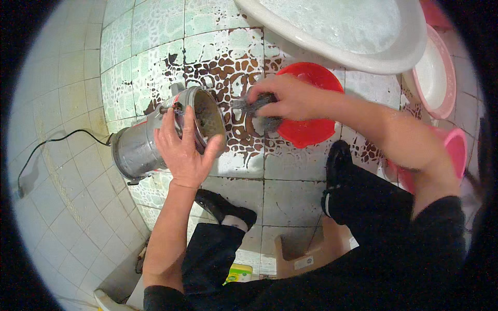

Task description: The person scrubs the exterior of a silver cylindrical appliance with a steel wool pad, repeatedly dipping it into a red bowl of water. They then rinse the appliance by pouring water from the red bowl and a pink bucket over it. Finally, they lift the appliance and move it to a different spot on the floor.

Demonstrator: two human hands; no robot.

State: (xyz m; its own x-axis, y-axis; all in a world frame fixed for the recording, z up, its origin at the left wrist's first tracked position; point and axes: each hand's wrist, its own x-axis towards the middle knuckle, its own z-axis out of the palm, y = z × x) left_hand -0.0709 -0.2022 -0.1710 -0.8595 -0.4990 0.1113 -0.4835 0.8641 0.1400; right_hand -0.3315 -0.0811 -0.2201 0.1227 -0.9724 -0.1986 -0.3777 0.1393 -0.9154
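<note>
A silvery cylindrical electric pot (pixel 140 145) lies tipped on its side on the tiled floor, its mouth facing right and its inside looking stained. My left hand (pixel 181 145) grips the pot's rim, fingers on the outside and thumb at the mouth. To the right of that mouth, my right hand (pixel 282 98) is closed round a dark grey scouring wad (pixel 267 111), partly blurred and covered by the fingers. Just behind the wad and under my right forearm is a red plastic basin (pixel 311 132).
A large white tub (pixel 358 57) of cloudy water stands at the far right. Beside it are a pink-rimmed basin (pixel 441 78) and a bright pink tub (pixel 456 150). A black cord (pixel 57 139) runs from the pot's base to the left. Dirty brown water lies on the tiles.
</note>
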